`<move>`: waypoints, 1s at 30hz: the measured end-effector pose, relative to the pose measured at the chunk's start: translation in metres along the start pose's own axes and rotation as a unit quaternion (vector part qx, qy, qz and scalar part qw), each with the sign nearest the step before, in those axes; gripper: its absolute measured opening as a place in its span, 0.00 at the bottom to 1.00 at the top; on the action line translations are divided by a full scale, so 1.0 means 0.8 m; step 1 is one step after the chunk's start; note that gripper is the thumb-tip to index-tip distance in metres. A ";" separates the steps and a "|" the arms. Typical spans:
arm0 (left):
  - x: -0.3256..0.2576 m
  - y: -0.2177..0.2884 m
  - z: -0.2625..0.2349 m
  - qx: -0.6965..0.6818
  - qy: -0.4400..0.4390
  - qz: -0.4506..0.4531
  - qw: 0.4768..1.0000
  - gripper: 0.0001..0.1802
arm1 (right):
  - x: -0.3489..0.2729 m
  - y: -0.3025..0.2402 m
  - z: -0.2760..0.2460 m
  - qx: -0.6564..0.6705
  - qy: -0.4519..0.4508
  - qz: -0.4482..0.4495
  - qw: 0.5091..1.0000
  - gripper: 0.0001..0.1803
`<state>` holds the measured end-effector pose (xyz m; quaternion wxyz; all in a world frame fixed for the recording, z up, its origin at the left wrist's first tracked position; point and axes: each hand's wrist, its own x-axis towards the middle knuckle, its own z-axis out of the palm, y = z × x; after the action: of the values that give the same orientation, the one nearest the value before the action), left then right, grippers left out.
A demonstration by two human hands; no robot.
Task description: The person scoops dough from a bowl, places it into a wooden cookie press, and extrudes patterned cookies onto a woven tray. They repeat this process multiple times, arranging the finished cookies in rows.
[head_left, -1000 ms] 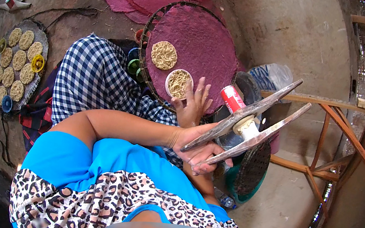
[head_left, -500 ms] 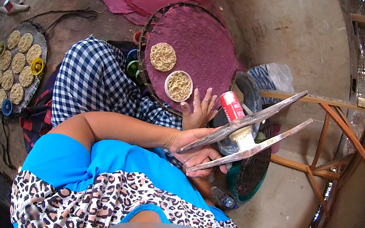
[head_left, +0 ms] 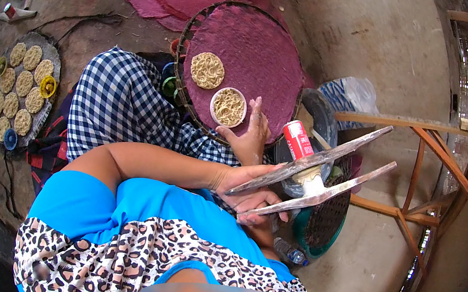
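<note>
The left hand (head_left: pixel 248 188) grips a two-armed metal press (head_left: pixel 319 176), its long pale arms angled toward 2 o'clock. The right hand (head_left: pixel 252 137) lies open on the maroon tray (head_left: pixel 261 58), touching a white bowl of noodles (head_left: pixel 228 107).

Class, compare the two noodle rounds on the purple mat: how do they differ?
The upper noodle round lies bare on the purple mat; the lower noodle round sits inside a white ring mould. The lower one is beside a hand; the upper lies farther away. Both are pale, tangled discs.
</note>
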<state>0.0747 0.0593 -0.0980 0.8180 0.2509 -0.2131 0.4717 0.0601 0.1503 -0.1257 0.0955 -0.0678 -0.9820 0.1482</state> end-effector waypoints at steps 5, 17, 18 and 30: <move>0.002 -0.003 -0.003 0.000 0.009 -0.023 1.000 0.53 | 0.013 -0.006 0.004 0.007 -0.011 -0.020 1.000 0.67; -0.002 -0.003 -0.011 -0.013 -0.016 -0.020 1.000 0.54 | 0.012 -0.004 0.004 0.042 0.045 -0.044 0.997 0.68; -0.003 -0.003 -0.011 -0.018 -0.018 -0.026 0.999 0.54 | 0.014 -0.003 0.005 0.029 0.034 -0.051 0.998 0.68; -0.002 -0.003 -0.012 0.001 0.035 -0.026 0.999 0.53 | -0.004 0.077 -0.035 0.208 0.075 0.026 0.975 0.56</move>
<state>0.0769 0.0634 -0.1067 0.8370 0.2403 -0.1773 0.4585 0.0757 0.2156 -0.1184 0.1771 -0.0828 -0.9178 0.3456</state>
